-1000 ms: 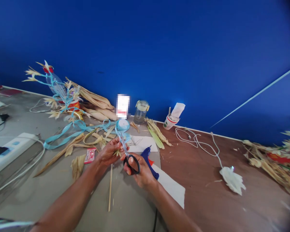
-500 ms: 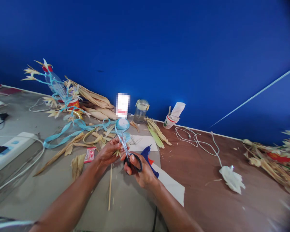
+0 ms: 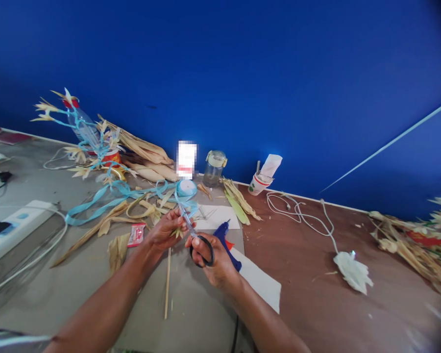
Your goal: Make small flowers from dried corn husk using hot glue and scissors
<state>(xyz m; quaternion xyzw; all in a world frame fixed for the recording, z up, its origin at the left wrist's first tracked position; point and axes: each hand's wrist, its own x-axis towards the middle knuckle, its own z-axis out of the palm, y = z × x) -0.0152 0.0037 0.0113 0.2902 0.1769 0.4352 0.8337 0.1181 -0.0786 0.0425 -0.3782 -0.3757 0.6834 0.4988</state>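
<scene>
My right hand (image 3: 211, 257) is closed round the black handles of a pair of scissors (image 3: 188, 223), whose blades point up and to the left. Pinched in my left hand (image 3: 167, 230) is a small corn husk flower (image 3: 178, 232), its pale pointed petals hanging below the fingers. The scissor blades pass right beside the left fingertips, in front of light blue ribbon (image 3: 181, 193). That ribbon comes from a roll (image 3: 187, 188) just beyond the hands. What exactly lies between the blades is too small to tell. A thin wooden stick (image 3: 167, 289) lies below the left hand.
A blue glue gun (image 3: 222, 235) lies on white paper (image 3: 259, 279) by my right hand. Loose husks (image 3: 117, 252), a red packet (image 3: 136, 235) and a power strip (image 3: 22, 225) are to the left. Behind stand a glass jar (image 3: 213, 171) and a paper cup (image 3: 259, 185).
The scissor blades look closer together than before, and the handles have turned slightly in my right hand. My left hand stays in nearly the same place.
</scene>
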